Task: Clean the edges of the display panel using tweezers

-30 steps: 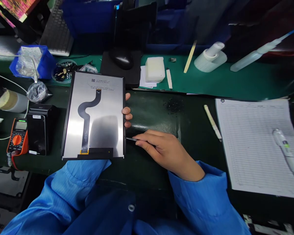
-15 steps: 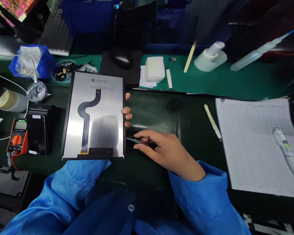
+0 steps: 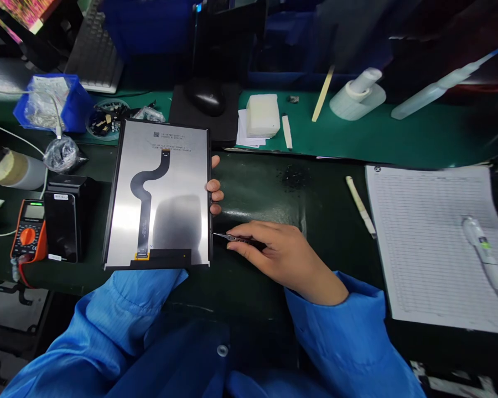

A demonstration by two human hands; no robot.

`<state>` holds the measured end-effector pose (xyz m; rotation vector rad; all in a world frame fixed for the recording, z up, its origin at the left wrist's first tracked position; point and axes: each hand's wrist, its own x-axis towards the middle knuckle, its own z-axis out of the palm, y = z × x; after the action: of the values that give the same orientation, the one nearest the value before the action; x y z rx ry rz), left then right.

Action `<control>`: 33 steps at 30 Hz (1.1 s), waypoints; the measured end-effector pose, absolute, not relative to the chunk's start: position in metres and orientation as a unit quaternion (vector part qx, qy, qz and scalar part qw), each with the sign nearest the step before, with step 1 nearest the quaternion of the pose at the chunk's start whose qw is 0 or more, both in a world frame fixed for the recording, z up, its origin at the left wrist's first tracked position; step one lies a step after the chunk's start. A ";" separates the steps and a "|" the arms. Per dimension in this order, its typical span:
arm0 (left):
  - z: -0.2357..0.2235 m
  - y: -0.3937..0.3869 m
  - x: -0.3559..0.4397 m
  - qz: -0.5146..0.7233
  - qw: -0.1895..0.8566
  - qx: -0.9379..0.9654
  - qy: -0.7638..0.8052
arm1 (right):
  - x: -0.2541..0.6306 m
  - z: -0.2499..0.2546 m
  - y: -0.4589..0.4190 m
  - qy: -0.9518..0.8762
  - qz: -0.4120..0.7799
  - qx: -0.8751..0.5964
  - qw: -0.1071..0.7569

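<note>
Ahead of you runs a workbench covered by a green mat [image 3: 348,143] and a black mat [image 3: 265,190], with a keyboard [image 3: 93,52] and a lit monitor [image 3: 22,11] far left, and blue bins [image 3: 147,30] along its dim back edge.

Right hand [image 3: 288,260] pinched, left fingers [image 3: 214,188] curled

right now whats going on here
A person's left hand holds a screen panel with its silver back facing up and a dark ribbon cable running down it. The fingers curl around the panel's right edge. The right hand pinches tweezers, their tips right at that same edge. A multimeter sits to the left of the panel.
</note>
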<state>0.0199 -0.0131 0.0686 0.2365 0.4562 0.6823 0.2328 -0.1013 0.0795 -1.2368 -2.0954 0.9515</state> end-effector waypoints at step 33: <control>0.067 -0.013 0.016 0.323 0.920 0.135 0.177 | 0.233 0.080 -0.102 -0.783 0.343 -0.446 0.267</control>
<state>0.0155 -0.0128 0.0674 0.2782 0.3641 0.6639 0.2329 -0.1020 0.0801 -1.2026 -2.1132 0.9257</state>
